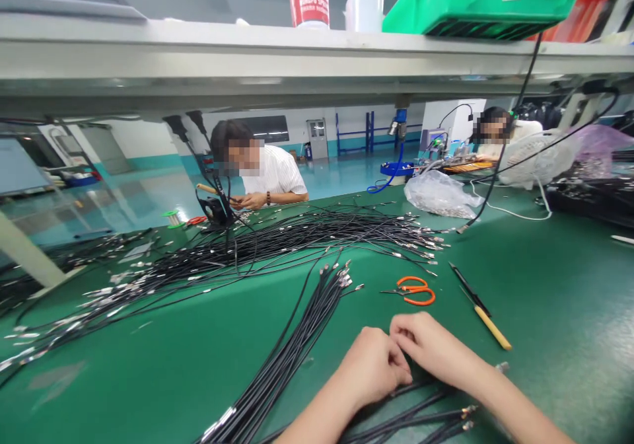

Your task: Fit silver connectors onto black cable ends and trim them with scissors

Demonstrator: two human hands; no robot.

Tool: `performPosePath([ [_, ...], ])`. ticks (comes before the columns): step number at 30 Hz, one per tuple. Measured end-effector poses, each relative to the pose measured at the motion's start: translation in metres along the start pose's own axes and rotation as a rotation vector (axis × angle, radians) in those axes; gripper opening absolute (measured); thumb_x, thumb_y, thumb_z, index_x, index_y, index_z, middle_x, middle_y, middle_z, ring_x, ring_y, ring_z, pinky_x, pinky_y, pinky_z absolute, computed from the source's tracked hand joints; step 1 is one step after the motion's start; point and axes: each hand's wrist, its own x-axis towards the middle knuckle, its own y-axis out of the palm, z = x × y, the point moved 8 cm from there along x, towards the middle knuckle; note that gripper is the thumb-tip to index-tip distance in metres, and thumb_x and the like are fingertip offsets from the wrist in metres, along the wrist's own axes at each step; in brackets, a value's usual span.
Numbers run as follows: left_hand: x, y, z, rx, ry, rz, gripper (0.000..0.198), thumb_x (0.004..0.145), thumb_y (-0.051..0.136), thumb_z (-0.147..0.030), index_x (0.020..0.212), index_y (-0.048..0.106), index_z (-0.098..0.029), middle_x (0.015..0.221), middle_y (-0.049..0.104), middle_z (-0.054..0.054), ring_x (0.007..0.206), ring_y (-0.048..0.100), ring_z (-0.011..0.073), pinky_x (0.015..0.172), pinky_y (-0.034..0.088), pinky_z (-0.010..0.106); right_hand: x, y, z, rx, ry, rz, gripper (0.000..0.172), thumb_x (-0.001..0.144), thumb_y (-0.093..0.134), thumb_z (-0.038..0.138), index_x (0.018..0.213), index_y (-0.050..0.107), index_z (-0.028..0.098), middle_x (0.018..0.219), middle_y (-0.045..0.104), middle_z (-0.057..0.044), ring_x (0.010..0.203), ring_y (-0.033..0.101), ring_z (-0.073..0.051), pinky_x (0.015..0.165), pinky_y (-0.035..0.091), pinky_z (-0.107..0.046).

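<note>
My left hand (371,365) and my right hand (430,348) sit close together above the green work mat (555,312), fingers curled and tips meeting. Whether a thin wire lies between the fingers is hidden. Black cables with metal terminals (411,417) run beneath both hands. Left of them lies a long bundle of black cables (292,338). Just beyond my right hand are orange-handled snips (411,291), a yellow-handled tool (491,327) and a slim black tool (468,289). A wide spread of terminated black cables (297,249) covers the mat farther off.
A co-worker (262,176) works across the bench behind a small fan (214,210). Another person (500,133) sits at the far right beyond a clear plastic bag (440,194). A grey overhead shelf (297,54) carries a green crate (485,1) and cups.
</note>
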Motion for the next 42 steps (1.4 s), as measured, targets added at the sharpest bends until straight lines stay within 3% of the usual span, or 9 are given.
performPosePath([
  [2, 0.000, -0.016, 0.005, 0.073, -0.056, -0.060, 0.022, 0.066, 0.049, -0.008, 0.064, 0.070, -0.017, 0.051, 0.060, 0.001, 0.050, 0.058, 0.0151, 0.052, 0.042, 0.023, -0.004, 0.008, 0.003, -0.003, 0.001, 0.089, 0.021, 0.075, 0.041, 0.013, 0.058, 0.051, 0.018, 0.051, 0.053, 0.002, 0.050, 0.046, -0.012, 0.046, 0.028, -0.020],
  [6, -0.006, -0.084, 0.013, 0.520, -0.124, -0.527, 0.016, 0.071, 0.055, -0.013, 0.080, 0.068, -0.016, 0.083, 0.065, 0.009, 0.080, 0.059, 0.0223, 0.070, 0.043, 0.030, -0.007, 0.013, 0.008, 0.007, -0.019, 0.147, 0.022, 0.075, 0.042, 0.012, 0.055, 0.050, 0.018, 0.046, 0.052, 0.003, 0.044, 0.044, -0.011, 0.044, 0.027, -0.019],
  [9, -0.006, -0.104, 0.029, 0.701, -0.234, -0.578, 0.015, 0.070, 0.057, -0.011, 0.081, 0.066, -0.014, 0.085, 0.062, 0.011, 0.084, 0.057, 0.0249, 0.068, 0.042, 0.031, -0.008, 0.013, 0.010, 0.011, -0.021, 0.148, 0.021, 0.075, 0.045, 0.015, 0.055, 0.050, 0.018, 0.045, 0.053, 0.002, 0.043, 0.044, -0.010, 0.044, 0.028, -0.018],
  [16, -0.005, -0.094, 0.029, 0.683, -0.149, -0.581, 0.019, 0.072, 0.047, -0.005, 0.074, 0.063, -0.015, 0.079, 0.059, 0.008, 0.080, 0.055, 0.0197, 0.070, 0.038, 0.028, -0.005, 0.015, 0.001, 0.104, 0.035, 0.115, 0.019, 0.077, 0.045, 0.018, 0.058, 0.052, 0.018, 0.045, 0.053, 0.003, 0.042, 0.046, -0.011, 0.043, 0.031, -0.019],
  [20, -0.001, -0.077, 0.021, 0.419, -0.007, -0.516, 0.016, 0.070, 0.051, -0.008, 0.075, 0.063, -0.017, 0.068, 0.056, 0.002, 0.065, 0.052, 0.0145, 0.063, 0.037, 0.024, 0.005, 0.007, -0.018, 0.246, 0.131, -0.069, 0.012, 0.078, 0.042, 0.021, 0.075, 0.053, 0.017, 0.053, 0.055, 0.003, 0.046, 0.051, -0.012, 0.045, 0.037, -0.020],
  [23, 0.002, -0.062, 0.012, 0.278, 0.090, -0.462, 0.009, 0.072, 0.054, -0.019, 0.068, 0.063, -0.018, 0.063, 0.053, 0.000, 0.060, 0.049, 0.0135, 0.058, 0.035, 0.023, 0.011, 0.002, -0.027, 0.411, 0.178, -0.143, 0.020, 0.077, 0.044, 0.027, 0.091, 0.052, 0.016, 0.063, 0.056, 0.001, 0.054, 0.054, -0.014, 0.044, 0.040, -0.022],
  [26, 0.001, -0.053, 0.003, 0.179, 0.165, -0.458, 0.010, 0.073, 0.055, -0.019, 0.067, 0.062, -0.018, 0.065, 0.054, 0.000, 0.062, 0.049, 0.0136, 0.058, 0.035, 0.023, 0.013, 0.002, -0.019, 0.572, 0.131, -0.091, 0.020, 0.079, 0.041, 0.029, 0.085, 0.054, 0.015, 0.066, 0.056, 0.000, 0.055, 0.054, -0.013, 0.048, 0.043, -0.023],
  [32, 0.000, -0.054, -0.001, 0.078, 0.213, -0.501, 0.012, 0.072, 0.055, -0.016, 0.070, 0.066, -0.019, 0.067, 0.057, 0.001, 0.064, 0.051, 0.0141, 0.060, 0.037, 0.024, 0.010, -0.009, 0.001, 0.600, 0.027, -0.049, 0.014, 0.079, 0.046, 0.023, 0.081, 0.057, 0.014, 0.067, 0.058, 0.000, 0.058, 0.053, -0.012, 0.056, 0.043, -0.024],
  [42, -0.001, -0.056, 0.000, -0.042, 0.227, -0.555, 0.007, 0.069, 0.058, -0.014, 0.070, 0.064, -0.018, 0.066, 0.053, -0.001, 0.060, 0.048, 0.0116, 0.056, 0.037, 0.022, 0.010, -0.006, -0.008, 0.570, 0.036, -0.095, 0.022, 0.083, 0.047, 0.030, 0.072, 0.057, 0.014, 0.061, 0.056, 0.001, 0.054, 0.050, -0.012, 0.056, 0.042, -0.024],
])
